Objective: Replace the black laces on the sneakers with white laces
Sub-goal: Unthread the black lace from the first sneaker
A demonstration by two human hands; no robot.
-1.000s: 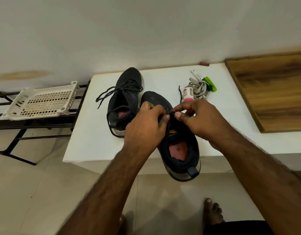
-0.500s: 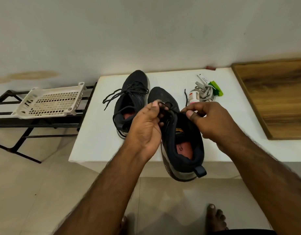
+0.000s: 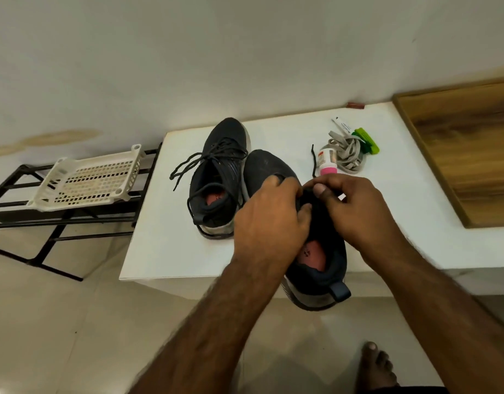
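At the front edge of the white bench [image 3: 165,251], the near sneaker [image 3: 316,268] lies toe-away, heel hanging off, and both the left hand [image 3: 269,220] and right hand [image 3: 355,209] pinch its black lace, while white laces [image 3: 348,155] wait behind the right hand.

Both sneakers, the left sneaker [image 3: 216,177] and the right sneaker [image 3: 316,251], are dark matt knit cloth with pinkish insoles and worn greyish rubber soles; black lace [image 3: 188,166] is woven cord, white laces [image 3: 346,155] flat woven cloth, greyish. Counter [image 3: 165,237] is smooth white with a faint sheen, wooden board [image 3: 466,155] shows brown grain, basket [image 3: 88,180] is perforated cream plastic on a black matt metal rack [image 3: 23,217]. Small bottle [image 3: 327,162] looks like glossy plastic with pink cap, green clip [image 3: 365,142] bright plastic, floor [image 3: 46,322] glossy pale tile, wall [image 3: 188,52] matt white paint, stained.
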